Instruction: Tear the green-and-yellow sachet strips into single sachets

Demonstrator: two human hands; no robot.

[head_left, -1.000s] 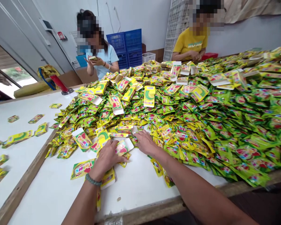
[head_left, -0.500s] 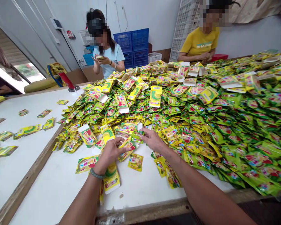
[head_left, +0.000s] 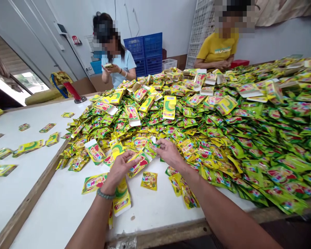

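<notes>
Between my hands is a yellow-green printed sachet strip [head_left: 140, 163], raised just above the white table top [head_left: 67, 214]. My left hand [head_left: 120, 166], palm up with a beaded bracelet at the wrist, has its fingers against the strip's lower part. My right hand [head_left: 169, 153] pinches its upper end at the pile's edge. A big heap of green and yellow sachets [head_left: 223, 117] lies just beyond, with white-backed cards among them. Under my left wrist lies a card-backed packet [head_left: 121, 202], and a loose gold sachet [head_left: 149, 180] sits between my forearms.
A wooden rail [head_left: 33, 193] divides my table from a white table at the left, with scattered packets [head_left: 29, 146]. Across the heap sit a person in a pale blue shirt [head_left: 118, 64] and a person in a yellow shirt [head_left: 217, 48]. Blue crates [head_left: 143, 52] stand behind.
The strip has risen from the table into both hands. My left hand has turned palm up, and my hands have drawn closer together.
</notes>
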